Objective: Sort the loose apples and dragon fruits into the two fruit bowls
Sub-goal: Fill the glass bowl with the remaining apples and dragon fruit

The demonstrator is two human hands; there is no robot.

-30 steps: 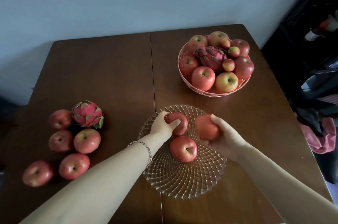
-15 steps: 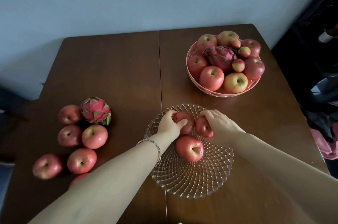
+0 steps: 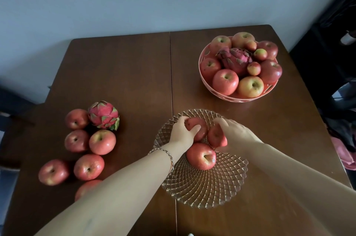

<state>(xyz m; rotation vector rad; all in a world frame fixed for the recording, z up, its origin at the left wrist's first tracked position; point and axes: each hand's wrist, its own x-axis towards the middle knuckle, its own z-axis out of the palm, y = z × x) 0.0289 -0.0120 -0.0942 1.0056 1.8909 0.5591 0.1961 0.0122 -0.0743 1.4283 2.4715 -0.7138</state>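
Note:
A clear glass bowl (image 3: 204, 191) sits at the table's front centre. My left hand (image 3: 181, 133) grips a red apple (image 3: 198, 128) at the bowl's far side. Beside it, my right hand (image 3: 235, 131) holds another red apple (image 3: 216, 136) down in the bowl. A third apple (image 3: 201, 155) rests loose in the bowl, just in front of both. Left on the table lie several loose apples (image 3: 102, 141) and a pink dragon fruit (image 3: 104, 115). A pink bowl (image 3: 240, 99) at the back right holds several apples and a dragon fruit (image 3: 235, 59).
The brown wooden table (image 3: 125, 74) has a seam down its middle. A blue-grey wall stands behind it. Dark furniture and pink cloth (image 3: 346, 153) crowd the right edge. One loose apple (image 3: 84, 189) is partly hidden under my left forearm.
My right hand has brought its apple leftward and down into the glass bowl, next to the apple in my left hand. The view has shifted slightly.

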